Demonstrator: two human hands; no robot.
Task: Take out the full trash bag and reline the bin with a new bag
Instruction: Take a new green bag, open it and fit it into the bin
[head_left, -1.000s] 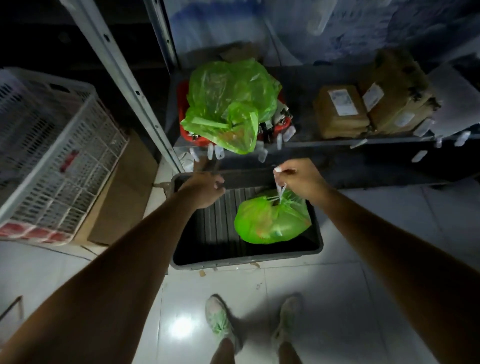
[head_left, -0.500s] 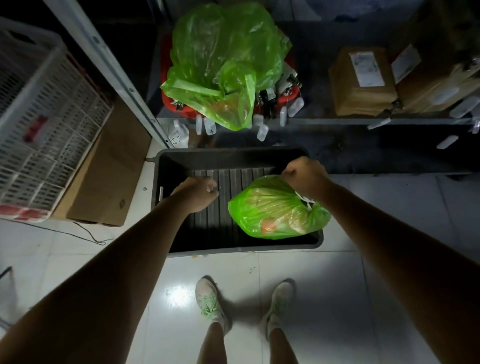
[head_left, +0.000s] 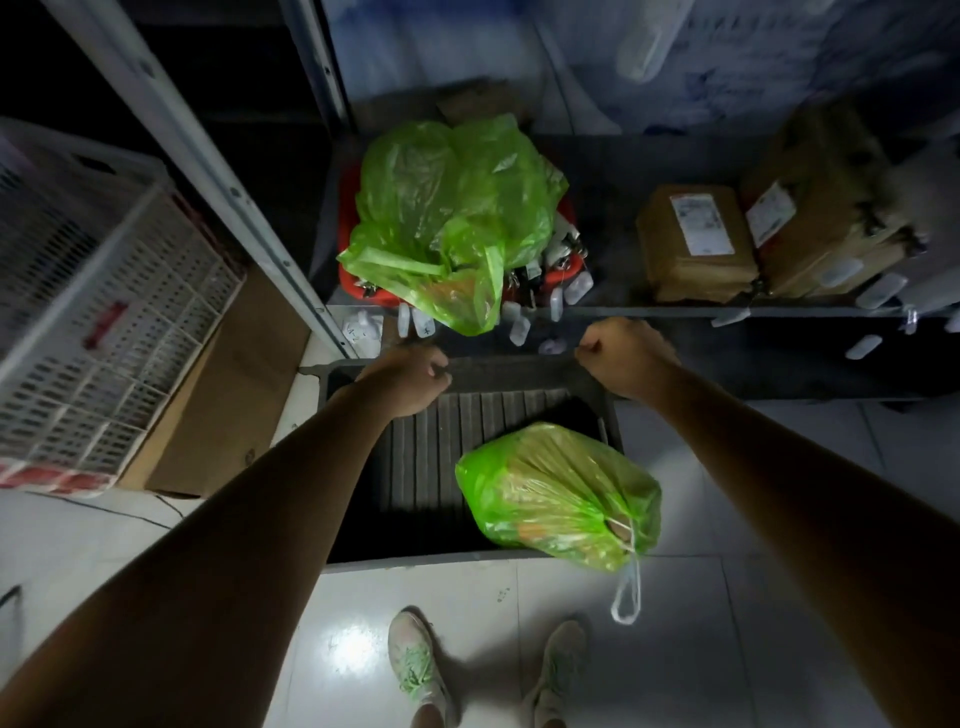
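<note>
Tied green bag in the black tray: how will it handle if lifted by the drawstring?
The tied green bag will probably sag and swing: its film is thin and wrinkled. It bulges with contents, so expect moderate weight. The white drawstring loop hangs free over the black tray's front rim, so it looks easy to hook.

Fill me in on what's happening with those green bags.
A person stands over a dark tray on the floor. A tied green bag lies at its right near corner, drawstring loop trailing onto the tiles; neither hand holds it. The left hand and right hand are both fisted near the tray's far edge. A looser green bag sits on the shelf.
</note>
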